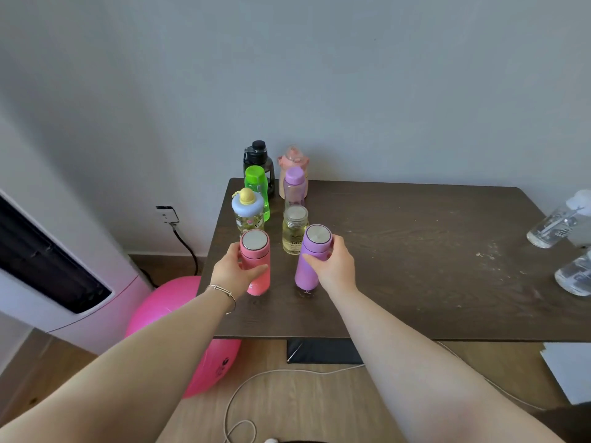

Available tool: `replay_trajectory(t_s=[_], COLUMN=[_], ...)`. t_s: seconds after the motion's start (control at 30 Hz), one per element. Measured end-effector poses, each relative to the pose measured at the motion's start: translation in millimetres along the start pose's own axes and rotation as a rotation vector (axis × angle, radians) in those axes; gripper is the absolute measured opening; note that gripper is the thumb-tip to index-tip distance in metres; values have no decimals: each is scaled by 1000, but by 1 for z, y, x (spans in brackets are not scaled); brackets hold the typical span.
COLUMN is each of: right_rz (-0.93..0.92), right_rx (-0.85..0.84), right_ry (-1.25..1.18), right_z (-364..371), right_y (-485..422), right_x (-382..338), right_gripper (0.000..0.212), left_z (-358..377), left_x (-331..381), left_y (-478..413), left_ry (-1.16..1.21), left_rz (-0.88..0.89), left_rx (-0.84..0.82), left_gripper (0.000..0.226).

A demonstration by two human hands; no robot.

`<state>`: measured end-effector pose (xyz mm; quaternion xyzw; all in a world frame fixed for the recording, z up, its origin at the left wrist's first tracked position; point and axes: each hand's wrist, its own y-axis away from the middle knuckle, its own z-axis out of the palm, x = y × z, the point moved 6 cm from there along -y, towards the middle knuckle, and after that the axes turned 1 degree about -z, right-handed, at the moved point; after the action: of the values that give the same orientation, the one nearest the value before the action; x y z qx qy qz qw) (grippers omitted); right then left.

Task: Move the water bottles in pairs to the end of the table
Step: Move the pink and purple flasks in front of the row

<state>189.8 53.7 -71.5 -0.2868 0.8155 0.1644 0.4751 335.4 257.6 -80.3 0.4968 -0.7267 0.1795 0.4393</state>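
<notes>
Left hand (232, 273) wraps pink bottle (256, 263); right hand (332, 265) wraps purple bottle (311, 257), both at table's (415, 251) left end, front of paired row. Rigid, smooth, likely slippery; weight unknown. Mid-body grip suits; keep upright.

Two clear transparent plastic bottles (558, 227) at the right side were cut by the picture edge and blurred. The black dark-tinted bottle (259, 161) stood partly hidden behind the bright green plastic bottle (257, 190).

Coloured drinking bottles standing at left end of dark wooden table (415, 251): eight. Clear transparent bottles at right edge: two.
</notes>
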Motion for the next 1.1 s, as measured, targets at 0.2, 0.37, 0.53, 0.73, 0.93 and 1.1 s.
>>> replay_trajectory(t_s=[0.2,0.37,0.53,0.73,0.93,1.1], right_rz=[16,13,26,16,5,13], right_rx=[-5,-17,-23,5,-1,-22], right_ry=[7,40,73,90,129,208], right_z=[27,42,53,55,57,58], right_y=[-16,-23,-26,-24,-19,-19], right_x=[-10,-13,-8,-4,1,0], right_gripper=[62,62,64,66,70,69], left_z=[-8,-8,-6,-5,-5,-2], left_x=[-14,-19,-23,-27,-26,-25], left_y=[-34,-53,-63,-68,-71,-68], left_ry=[7,8,-4,-42,-83,-210], left_rz=[-8,-14,-20,-11,-7,-2], left_rx=[-24,-38,-54,-64,-103,-133], left_gripper=[66,67,68,68,71,64])
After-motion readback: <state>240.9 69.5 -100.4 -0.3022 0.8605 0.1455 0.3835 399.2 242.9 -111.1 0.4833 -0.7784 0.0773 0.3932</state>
